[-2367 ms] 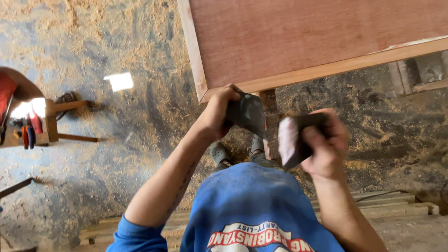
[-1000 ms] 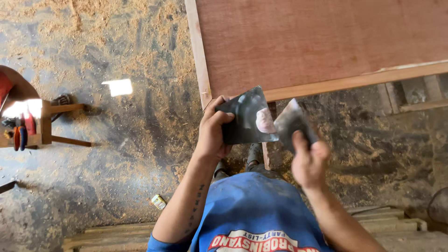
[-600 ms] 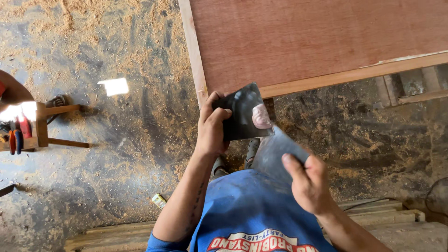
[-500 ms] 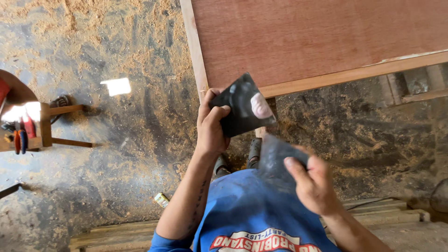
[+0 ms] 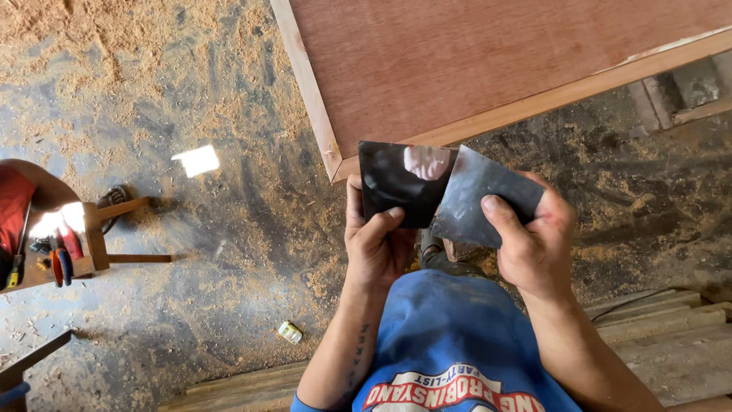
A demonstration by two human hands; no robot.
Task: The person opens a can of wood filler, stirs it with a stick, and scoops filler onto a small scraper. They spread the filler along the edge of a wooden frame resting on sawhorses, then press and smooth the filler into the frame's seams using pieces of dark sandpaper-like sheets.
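Left hand (image 5: 379, 248) grip pinches black sheet (image 5: 400, 183); right hand (image 5: 534, 244) grips grey sheet (image 5: 480, 198), overlap hidden.

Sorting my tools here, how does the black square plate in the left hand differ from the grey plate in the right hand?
The black square plate carries a pale pinkish blob; the grey plate looks bare. The black one is glossy and held fairly square; the grey one is dull and tilted, its edge against the black one's. Both are thin, flat and pinched by a thumb.
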